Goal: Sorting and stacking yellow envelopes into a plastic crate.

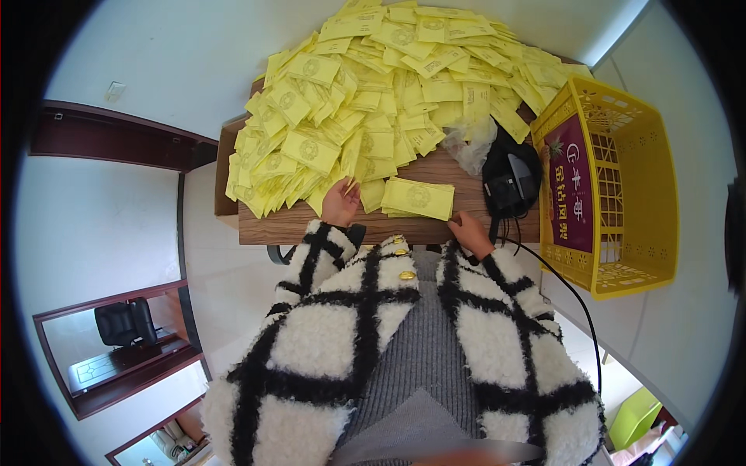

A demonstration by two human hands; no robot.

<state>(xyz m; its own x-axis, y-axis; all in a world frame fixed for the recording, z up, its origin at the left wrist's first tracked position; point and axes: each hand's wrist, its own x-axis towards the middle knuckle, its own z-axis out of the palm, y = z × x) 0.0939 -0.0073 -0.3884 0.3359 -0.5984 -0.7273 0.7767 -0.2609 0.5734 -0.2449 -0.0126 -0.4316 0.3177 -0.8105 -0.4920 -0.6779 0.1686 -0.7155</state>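
- From here I see the small stack of flat, yellow rectangular packets (418, 198) between the hands, likely for easy reach.
- Right hand (470, 233) curls at its corner, perhaps steadying it; left hand (340, 203) half-curls against the large yellow packet heap (311, 151); I can't tell whether either grips.
- Brown wood-grain table (264, 227), yellow plastic crate (641, 233) alongside, pale wall (194, 62).

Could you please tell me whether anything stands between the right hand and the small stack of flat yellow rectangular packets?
Nothing visible does: the right hand is at the near right corner of the yellow packet stack. The crumpled clear plastic bag lies farther back, out of the way.
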